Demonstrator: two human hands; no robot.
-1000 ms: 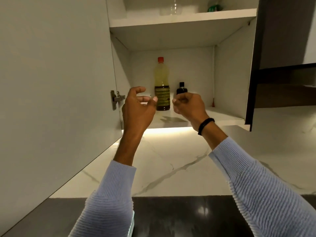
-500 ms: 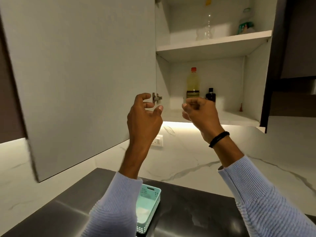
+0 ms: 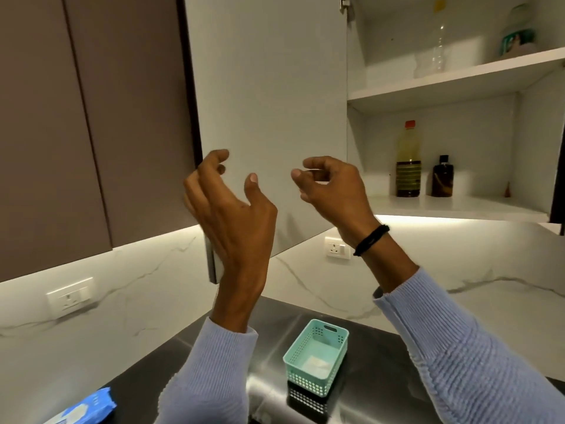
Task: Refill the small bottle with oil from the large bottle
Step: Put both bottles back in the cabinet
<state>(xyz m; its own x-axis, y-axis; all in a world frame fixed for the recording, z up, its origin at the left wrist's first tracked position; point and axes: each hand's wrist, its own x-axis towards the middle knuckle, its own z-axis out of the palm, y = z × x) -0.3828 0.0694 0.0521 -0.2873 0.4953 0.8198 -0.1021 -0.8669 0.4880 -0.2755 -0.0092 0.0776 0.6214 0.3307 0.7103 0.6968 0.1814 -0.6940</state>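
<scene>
Our left hand and right hand hang empty, fingers loosely curled and apart, well short of the large bottle and small bottle standing just beside each other on the lower cupboard shelf. We judge the large one heavy and perhaps slick; we would grip its labelled waist.

At right of the frame we see the lower shelf carrying the large bottle and small bottle; at bottom, our dark desk bears a teal basket and blue packet.
</scene>
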